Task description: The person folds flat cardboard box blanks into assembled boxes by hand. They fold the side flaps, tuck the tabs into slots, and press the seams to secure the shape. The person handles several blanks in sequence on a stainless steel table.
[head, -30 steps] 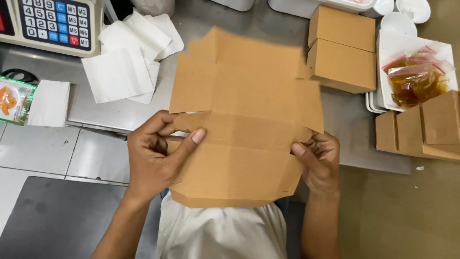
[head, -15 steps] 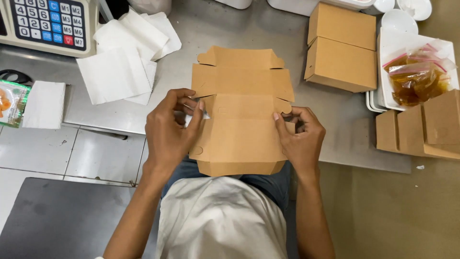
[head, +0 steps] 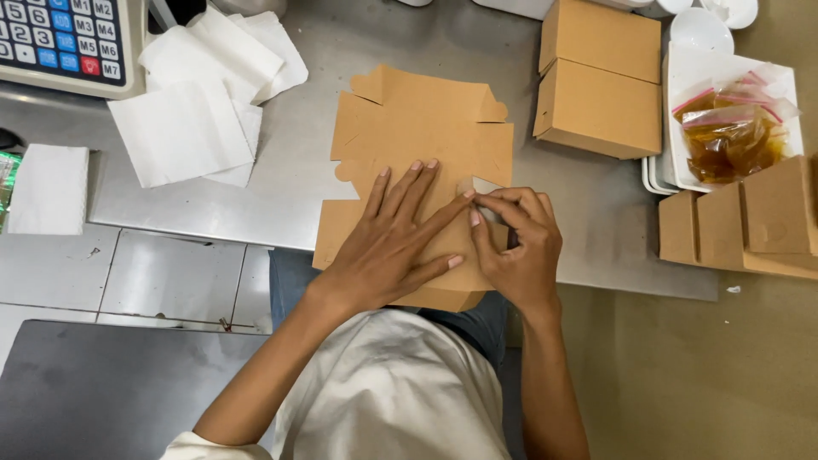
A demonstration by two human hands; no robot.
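A flat brown cardboard box blank [head: 409,128] lies on the steel counter [head: 588,213], its near part hanging over the edge. My left hand [head: 400,234] presses flat on its middle, fingers spread. My right hand [head: 515,243] pinches a side flap at the blank's right edge, fingertips touching the left hand's index finger.
Two closed brown boxes [head: 601,77] stand at the back right. A white tray [head: 682,111] holds bags of brown sauce [head: 733,128]. More folded boxes [head: 750,217] sit at right. White paper sheets [head: 196,102] and a scale keypad [head: 60,38] lie at left.
The blank was held up in both hands; now it lies on the counter. My left hand moved onto its middle and flattened, and my right hand took the right flap.
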